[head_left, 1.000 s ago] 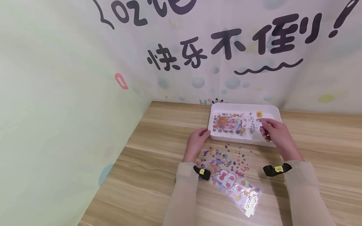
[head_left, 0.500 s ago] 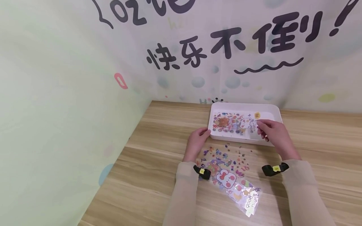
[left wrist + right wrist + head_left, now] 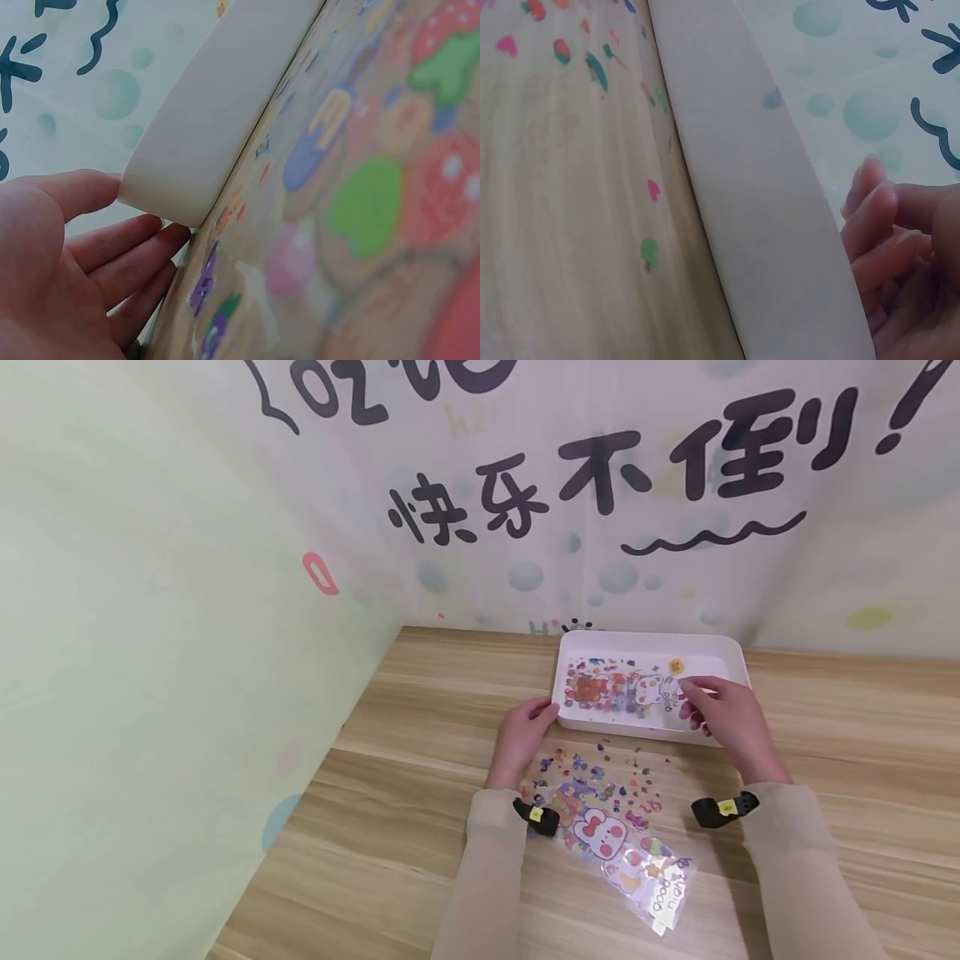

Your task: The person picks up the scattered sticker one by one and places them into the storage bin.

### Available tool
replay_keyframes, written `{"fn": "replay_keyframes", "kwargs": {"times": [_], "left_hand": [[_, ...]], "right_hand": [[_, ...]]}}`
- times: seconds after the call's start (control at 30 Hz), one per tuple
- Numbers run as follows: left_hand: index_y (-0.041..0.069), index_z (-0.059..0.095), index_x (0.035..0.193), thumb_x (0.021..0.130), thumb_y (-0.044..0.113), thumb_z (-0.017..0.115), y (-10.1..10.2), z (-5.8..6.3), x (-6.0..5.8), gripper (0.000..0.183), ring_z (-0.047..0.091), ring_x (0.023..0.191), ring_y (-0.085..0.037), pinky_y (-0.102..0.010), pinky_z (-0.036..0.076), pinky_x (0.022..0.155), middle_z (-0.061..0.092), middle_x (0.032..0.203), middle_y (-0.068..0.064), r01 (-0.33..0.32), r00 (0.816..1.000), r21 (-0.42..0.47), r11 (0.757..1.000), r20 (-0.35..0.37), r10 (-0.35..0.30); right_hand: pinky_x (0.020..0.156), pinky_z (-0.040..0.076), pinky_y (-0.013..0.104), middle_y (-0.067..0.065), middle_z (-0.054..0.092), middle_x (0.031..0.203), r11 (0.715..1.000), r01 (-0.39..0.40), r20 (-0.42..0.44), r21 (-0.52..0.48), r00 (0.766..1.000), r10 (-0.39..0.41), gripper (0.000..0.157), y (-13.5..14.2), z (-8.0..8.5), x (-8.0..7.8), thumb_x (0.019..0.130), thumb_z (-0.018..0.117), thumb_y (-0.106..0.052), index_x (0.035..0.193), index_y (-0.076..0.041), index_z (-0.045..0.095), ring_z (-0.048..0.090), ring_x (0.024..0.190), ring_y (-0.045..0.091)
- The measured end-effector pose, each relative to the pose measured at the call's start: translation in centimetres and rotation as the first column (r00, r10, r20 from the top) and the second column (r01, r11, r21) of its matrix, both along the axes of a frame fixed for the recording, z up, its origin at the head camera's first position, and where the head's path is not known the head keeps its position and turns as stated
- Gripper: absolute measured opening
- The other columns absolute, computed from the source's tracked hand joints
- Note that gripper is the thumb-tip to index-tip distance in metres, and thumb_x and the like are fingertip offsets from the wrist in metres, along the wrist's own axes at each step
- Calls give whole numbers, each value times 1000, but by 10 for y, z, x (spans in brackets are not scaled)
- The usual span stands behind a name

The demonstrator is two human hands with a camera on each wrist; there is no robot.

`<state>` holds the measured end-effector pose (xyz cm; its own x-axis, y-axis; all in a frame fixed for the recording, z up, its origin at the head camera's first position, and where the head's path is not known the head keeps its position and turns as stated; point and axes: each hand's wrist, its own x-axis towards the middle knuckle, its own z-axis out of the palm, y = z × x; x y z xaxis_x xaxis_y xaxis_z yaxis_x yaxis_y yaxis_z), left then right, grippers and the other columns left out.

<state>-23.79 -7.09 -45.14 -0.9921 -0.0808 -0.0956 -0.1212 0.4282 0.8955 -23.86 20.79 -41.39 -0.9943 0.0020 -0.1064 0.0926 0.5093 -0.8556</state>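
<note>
In the head view, a white tray point(image 3: 641, 725) stands near the back of the wooden table. Inside lies a clear plastic sticker sheet point(image 3: 648, 689) printed with a bear, a white animal face and lettering. My left hand point(image 3: 519, 735) holds the tray's front left corner, thumb on the wall and fingers along the side and lower edge, as the left wrist view shows. Over the tray's right part, my right hand point(image 3: 731, 722) pinches the sheet's right end between thumb and forefinger. In the right wrist view the tray wall hides what lies between those fingertips.
A second clear sheet point(image 3: 600, 837), with a rabbit, small stickers and "good night" lettering, lies on the table point(image 3: 405, 777) in front of the tray, between my forearms. A fabric wall point(image 3: 525, 602) with large dark characters rises close behind the tray.
My right hand has shifted a little left and the sheet's right end has moved left with it, lying lower in the tray. My left hand has kept its place.
</note>
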Motion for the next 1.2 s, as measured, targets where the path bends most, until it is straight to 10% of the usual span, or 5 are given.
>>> {"fn": "replay_keyframes", "kwargs": {"times": [1.2], "left_hand": [[24,61,114,86,45,53,1,3,1,36,53,102,-10,-30,42,87,60,108,9,-15,1000,5,1000,26,15]], "right_hand": [[62,38,31,14,62,91,989,-23,13,143,1000,21,53,-5,-4,-3,91,42,-44,127,-4,47,54,76,25]]}}
